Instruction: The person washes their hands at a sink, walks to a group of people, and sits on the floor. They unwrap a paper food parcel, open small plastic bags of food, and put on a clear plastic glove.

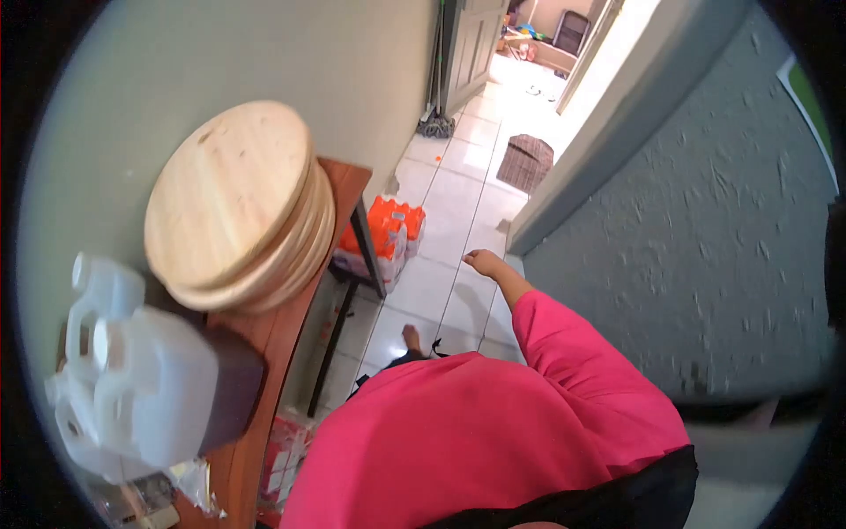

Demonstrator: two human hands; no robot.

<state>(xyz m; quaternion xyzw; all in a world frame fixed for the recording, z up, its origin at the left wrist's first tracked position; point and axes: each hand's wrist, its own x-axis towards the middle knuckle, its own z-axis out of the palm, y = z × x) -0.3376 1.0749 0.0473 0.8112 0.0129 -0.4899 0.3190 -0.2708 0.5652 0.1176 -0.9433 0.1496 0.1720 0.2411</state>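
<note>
My right hand (479, 261) hangs in front of me over the white tiled floor, at the end of a pink sleeve (573, 339). Its fingers look curled together, and nothing shows in them. The hand touches nothing and is nearest to the corner of the grey wall (652, 238). My left hand is out of view. Below, a bare foot (411, 337) shows on the tiles.
To the left, a wooden shelf (256, 370) bears stacked round wooden boards (233, 189) and plastic jugs (163, 379). Orange-and-white wrapped packs (388, 234) stand on the floor. Ahead are a mop (435, 125), a brown mat (526, 162) and an open door (474, 48).
</note>
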